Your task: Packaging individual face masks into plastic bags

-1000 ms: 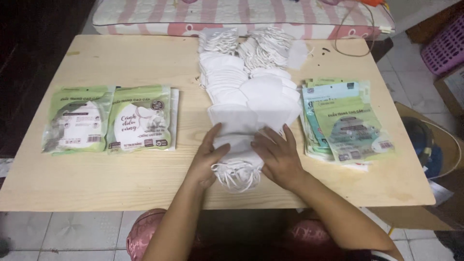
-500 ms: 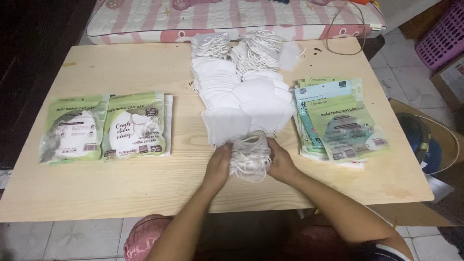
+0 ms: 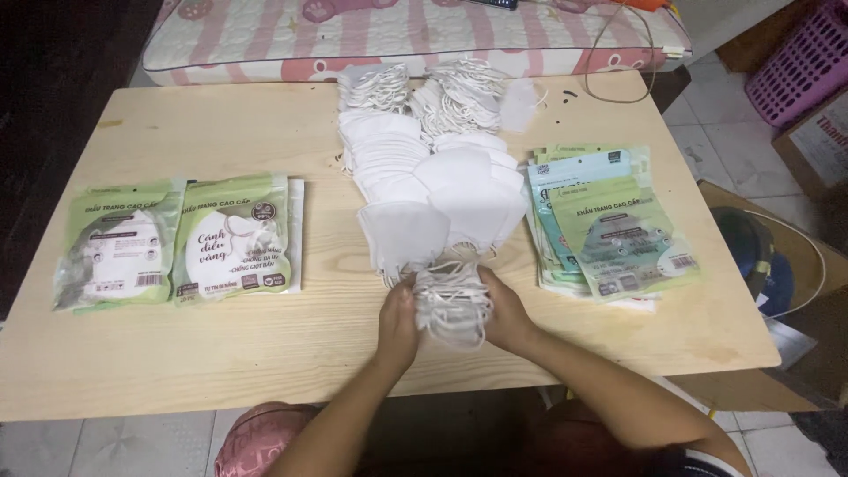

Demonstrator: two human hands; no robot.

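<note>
Where the two hands meet near the front edge of the wooden table (image 3: 265, 353), they press in from either side on a bunch of white elastic ear loops (image 3: 452, 300) — the left hand (image 3: 399, 322) cupped against its left flank, the right hand (image 3: 508, 309) against its right, fingers curled around the loops so the bundle is squeezed between them. The loops belong to the nearest white face masks (image 3: 402, 231) in a long overlapping pile that starts just beyond the grip and runs away from it toward the far edge of the table, where more loose loops (image 3: 459, 93) spill out in a tangle.

Well to the left of the grip lie two filled green packets (image 3: 181, 240), side by side and flat, each showing a white mask through its front. Just to the right of the grip, a little beyond the right hand, sits a fanned stack of flat green and blue pouches (image 3: 614, 225). Past the far end of the mask pile, off the table, a pink-striped mattress (image 3: 397, 26) lies along the edge — and far off to the right of the grip, a purple plastic basket (image 3: 808, 62) stands on the floor.
</note>
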